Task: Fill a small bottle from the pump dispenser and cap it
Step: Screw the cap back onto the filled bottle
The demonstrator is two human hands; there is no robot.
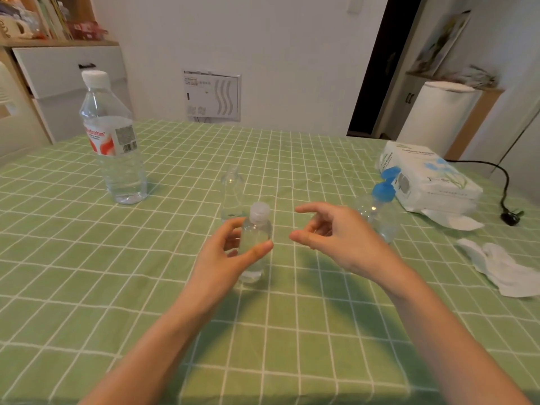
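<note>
Left forearm [163, 331] and right forearm [438, 331] enter from the near edge of the counter [87, 258], which has a green checked cloth.

Left hand [222, 255]: thumb and fingers curled round the small bottle [257, 232], mid-counter. The bottle appears to stand on the cloth. Its cap [260, 211] is seated on the neck. Contents look clear; the fill level cannot be read.

Right hand [336, 238]: holds nothing, fingers loosely curled and apart, just right of the cap, not touching it.

Risks (judgement):
- Cap may sit without being tight, so any tilt would leak onto the cloth. Thread engagement is not visible.
- The pump dispenser [380, 211] stands directly behind the right hand, so a backward sweep of the wrist could knock it over.
- An open bottle [232, 194] stands just behind the held one. It looks empty and light, so a nudge from the left knuckles would topple it.
- A soft cloth gives narrow bottles poor footing.

Count:
- hands: 2
- small bottles: 2 (1 capped, 1 open)
- pump dispenser, blue head: 1
- large water bottle [114, 147], far left: 1
- tissue pack [429, 182], far right: 1
- heap of crumpled tissue [508, 270]: 1
- black cable with plug [510, 216]: 1
</note>
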